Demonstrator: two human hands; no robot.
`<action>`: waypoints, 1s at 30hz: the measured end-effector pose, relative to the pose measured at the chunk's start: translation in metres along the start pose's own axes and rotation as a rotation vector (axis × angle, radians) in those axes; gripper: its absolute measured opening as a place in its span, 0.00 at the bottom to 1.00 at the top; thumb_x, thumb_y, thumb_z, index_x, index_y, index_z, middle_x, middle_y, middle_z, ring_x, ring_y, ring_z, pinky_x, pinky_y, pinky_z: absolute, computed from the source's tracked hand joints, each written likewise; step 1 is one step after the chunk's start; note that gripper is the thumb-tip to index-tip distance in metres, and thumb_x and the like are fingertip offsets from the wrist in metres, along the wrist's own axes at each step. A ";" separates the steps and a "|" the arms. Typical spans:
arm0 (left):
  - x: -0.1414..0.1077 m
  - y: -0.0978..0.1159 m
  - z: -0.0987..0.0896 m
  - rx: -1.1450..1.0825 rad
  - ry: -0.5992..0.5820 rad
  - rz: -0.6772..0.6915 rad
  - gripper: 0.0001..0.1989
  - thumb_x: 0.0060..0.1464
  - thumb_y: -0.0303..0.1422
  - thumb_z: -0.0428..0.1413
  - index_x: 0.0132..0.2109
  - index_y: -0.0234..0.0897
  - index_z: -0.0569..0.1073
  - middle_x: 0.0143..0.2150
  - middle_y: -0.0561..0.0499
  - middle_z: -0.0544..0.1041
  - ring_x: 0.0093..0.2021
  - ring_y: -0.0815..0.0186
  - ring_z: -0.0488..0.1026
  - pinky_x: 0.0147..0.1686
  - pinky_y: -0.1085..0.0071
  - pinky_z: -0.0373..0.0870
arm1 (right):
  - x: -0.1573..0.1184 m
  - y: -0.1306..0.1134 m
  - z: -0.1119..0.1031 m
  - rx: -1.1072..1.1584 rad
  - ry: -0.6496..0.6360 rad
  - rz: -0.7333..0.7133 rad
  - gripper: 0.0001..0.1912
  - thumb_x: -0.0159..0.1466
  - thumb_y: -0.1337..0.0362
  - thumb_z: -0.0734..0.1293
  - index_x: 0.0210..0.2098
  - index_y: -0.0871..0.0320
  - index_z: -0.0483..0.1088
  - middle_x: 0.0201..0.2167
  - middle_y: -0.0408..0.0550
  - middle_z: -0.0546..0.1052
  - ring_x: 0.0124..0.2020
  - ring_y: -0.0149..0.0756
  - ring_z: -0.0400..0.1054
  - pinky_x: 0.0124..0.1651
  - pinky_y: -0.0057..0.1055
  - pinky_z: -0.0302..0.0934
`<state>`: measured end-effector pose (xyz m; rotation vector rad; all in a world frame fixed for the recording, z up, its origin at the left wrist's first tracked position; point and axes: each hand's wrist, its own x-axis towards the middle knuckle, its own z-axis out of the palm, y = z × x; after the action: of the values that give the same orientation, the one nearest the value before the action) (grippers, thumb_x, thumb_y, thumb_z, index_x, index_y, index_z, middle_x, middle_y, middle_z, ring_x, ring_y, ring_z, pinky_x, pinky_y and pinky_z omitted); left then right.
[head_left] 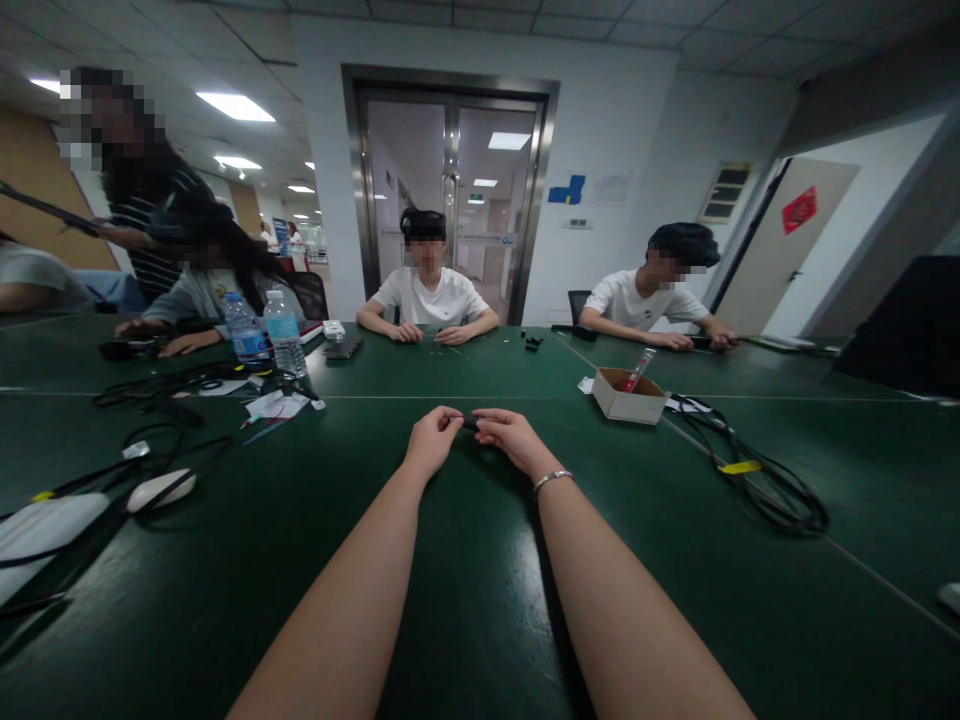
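Note:
Both my arms reach forward over the dark green table (480, 560). Between my fingertips is a small dark object (470, 423), too small and too covered to name. My left hand (433, 440) pinches its left end with thumb and forefinger. On the other end, the fingers of my right hand (514, 440) are closed, with a silver bracelet (553, 481) round that wrist. The hands are close together, and the object lies roughly level between them, just above or on the tabletop; I cannot tell which.
A white box (630, 405) with a red-and-clear tube stands to the right, near coiled black cables (780, 495). At left are two water bottles (285, 335), a white mouse (162, 491), papers and more cables. Several people sit across the table; small black pieces (533, 344) lie near one.

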<state>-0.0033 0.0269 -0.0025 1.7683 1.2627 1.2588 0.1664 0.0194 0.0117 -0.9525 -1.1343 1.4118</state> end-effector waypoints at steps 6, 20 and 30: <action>0.003 -0.004 -0.001 -0.039 -0.029 -0.042 0.10 0.54 0.38 0.54 0.39 0.37 0.74 0.35 0.49 0.77 0.35 0.65 0.73 0.37 0.70 0.68 | 0.000 0.002 -0.002 0.006 -0.013 -0.006 0.12 0.54 0.79 0.69 0.38 0.65 0.74 0.29 0.48 0.77 0.24 0.26 0.71 0.28 0.19 0.67; 0.007 -0.007 -0.001 -0.045 -0.068 -0.079 0.13 0.54 0.41 0.53 0.37 0.34 0.74 0.31 0.49 0.76 0.30 0.66 0.71 0.32 0.71 0.66 | 0.000 0.002 -0.003 0.006 -0.028 -0.015 0.12 0.54 0.79 0.70 0.37 0.63 0.74 0.33 0.48 0.76 0.26 0.27 0.71 0.30 0.21 0.69; 0.006 -0.005 -0.002 0.031 -0.059 -0.078 0.16 0.54 0.44 0.52 0.36 0.35 0.74 0.30 0.49 0.76 0.30 0.66 0.71 0.30 0.72 0.63 | 0.002 0.003 -0.004 0.020 -0.041 -0.014 0.12 0.54 0.80 0.69 0.36 0.64 0.74 0.33 0.49 0.76 0.26 0.27 0.71 0.29 0.20 0.68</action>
<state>-0.0059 0.0336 -0.0040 1.7477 1.3115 1.1404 0.1691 0.0219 0.0074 -0.9039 -1.1529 1.4342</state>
